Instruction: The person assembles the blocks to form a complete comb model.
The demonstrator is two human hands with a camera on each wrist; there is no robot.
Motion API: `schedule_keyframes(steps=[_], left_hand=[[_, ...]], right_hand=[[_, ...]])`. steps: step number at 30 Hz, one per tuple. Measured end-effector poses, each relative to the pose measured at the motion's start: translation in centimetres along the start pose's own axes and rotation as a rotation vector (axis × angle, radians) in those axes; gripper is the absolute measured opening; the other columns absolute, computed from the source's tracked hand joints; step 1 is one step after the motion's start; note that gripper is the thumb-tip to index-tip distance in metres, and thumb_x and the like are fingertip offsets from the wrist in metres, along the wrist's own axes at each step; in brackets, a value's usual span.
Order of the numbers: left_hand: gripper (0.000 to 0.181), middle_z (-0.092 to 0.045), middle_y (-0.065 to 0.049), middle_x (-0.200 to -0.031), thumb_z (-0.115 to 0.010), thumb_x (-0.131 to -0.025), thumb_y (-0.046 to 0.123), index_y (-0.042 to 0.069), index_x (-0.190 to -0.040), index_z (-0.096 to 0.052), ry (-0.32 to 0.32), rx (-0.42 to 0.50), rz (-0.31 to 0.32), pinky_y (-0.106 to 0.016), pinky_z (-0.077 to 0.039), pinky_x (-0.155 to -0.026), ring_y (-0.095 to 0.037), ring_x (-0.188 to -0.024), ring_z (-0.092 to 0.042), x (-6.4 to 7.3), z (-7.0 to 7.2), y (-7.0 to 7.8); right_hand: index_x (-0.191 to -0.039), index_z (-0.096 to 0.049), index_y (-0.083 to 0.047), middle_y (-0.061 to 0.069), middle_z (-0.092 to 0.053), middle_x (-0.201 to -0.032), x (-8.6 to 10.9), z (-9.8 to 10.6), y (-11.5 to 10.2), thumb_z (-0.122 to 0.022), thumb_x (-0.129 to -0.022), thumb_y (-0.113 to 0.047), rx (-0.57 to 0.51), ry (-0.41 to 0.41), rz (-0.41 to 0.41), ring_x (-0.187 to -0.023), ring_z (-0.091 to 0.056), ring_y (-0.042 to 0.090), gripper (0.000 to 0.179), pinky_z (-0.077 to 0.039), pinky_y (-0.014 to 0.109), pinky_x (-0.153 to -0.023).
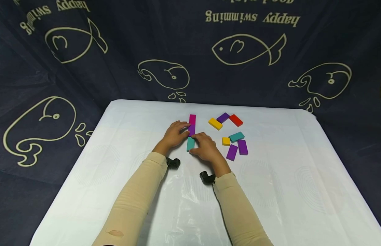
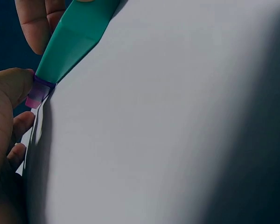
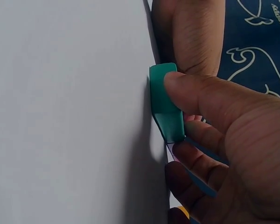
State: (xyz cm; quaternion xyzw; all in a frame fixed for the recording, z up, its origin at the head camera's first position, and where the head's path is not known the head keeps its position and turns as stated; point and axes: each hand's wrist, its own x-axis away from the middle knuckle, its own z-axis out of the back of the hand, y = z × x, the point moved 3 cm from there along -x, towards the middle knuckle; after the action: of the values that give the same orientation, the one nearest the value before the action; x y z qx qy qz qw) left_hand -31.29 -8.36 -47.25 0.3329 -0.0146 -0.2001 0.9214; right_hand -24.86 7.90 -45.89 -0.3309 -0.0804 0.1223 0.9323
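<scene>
Pink (image 1: 192, 119), purple (image 1: 192, 131) and teal (image 1: 190, 144) blocks lie end to end in a row on the table. My left hand (image 1: 175, 134) is at the row's left side, its thumb and index finger holding the purple block. From the right, my right hand (image 1: 206, 147) pinches the teal block lengthwise. In the right wrist view, the thumb lies on the near end of the teal block (image 3: 165, 95). The left wrist view shows the teal block (image 2: 74, 42) against the purple block (image 2: 41, 87), the left thumb touching the latter.
Right of the row lie several loose blocks: yellow (image 1: 215, 123), purple (image 1: 223, 118) and red (image 1: 236, 120) farther back. Nearer are a small yellow block (image 1: 226, 141), a teal block (image 1: 236, 137) and two purple blocks (image 1: 243, 147). A dark printed cloth (image 1: 196, 92) hangs behind the white table (image 1: 116, 191).
</scene>
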Motion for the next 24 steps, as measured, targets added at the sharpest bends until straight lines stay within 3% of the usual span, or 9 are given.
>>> schedule_keyframes(steps=[24], left_hand=[[0.044, -0.050, -0.012, -0.147, -0.059, -0.098, 0.026, 0.009, -0.138, -0.058, 0.004, 0.002, -0.001, -0.047, -0.020, -0.119, -0.036, -0.144, -0.030, -0.08, -0.03, -0.14]], right_hand=[[-0.138, -0.056, -0.010, 0.011, -0.053, -0.140, -0.22, -0.06, 0.36, -0.079, -0.083, -0.023, -0.024, 0.010, -0.003, -0.131, -0.046, 0.031, 0.061, -0.032, 0.059, -0.106]])
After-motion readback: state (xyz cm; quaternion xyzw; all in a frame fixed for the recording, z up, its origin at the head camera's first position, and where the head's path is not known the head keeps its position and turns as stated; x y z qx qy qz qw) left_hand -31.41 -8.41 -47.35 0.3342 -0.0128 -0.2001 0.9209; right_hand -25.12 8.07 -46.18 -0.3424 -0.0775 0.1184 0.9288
